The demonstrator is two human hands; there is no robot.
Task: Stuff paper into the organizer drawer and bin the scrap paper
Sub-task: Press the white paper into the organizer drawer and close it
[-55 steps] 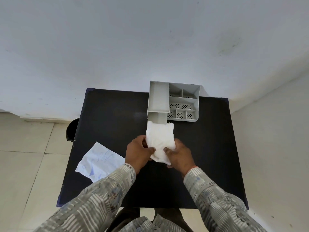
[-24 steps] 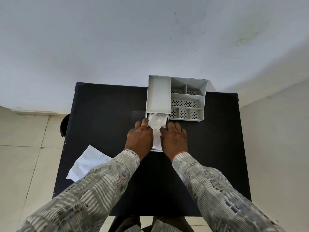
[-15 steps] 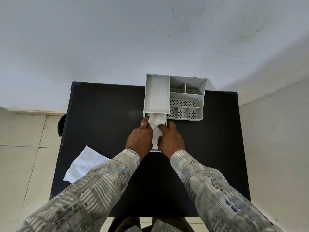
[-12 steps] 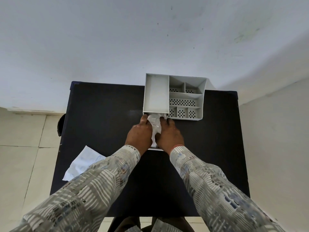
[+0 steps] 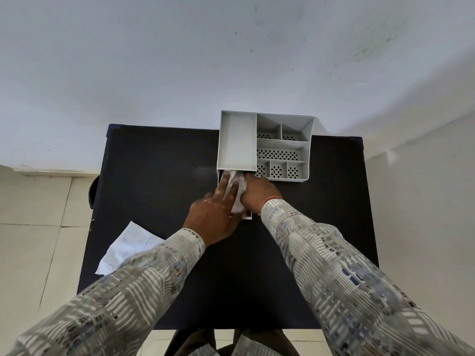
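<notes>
A grey desk organizer stands at the far edge of the black table. Its drawer is pulled out toward me below the left compartment. White crumpled paper fills the drawer. My left hand lies flat on the paper with fingers stretched forward. My right hand presses the paper from the right side, its fingers hidden near the organizer's front. A creased scrap sheet with blue marks lies at the table's left edge, partly under my left sleeve.
A dark round object, possibly a bin, shows on the tiled floor just left of the table. A white wall runs behind the table and another on the right.
The paper went from held above the table to pushed down into the drawer. My left hand has since slid back and flattened on top; my right hand moved forward.
</notes>
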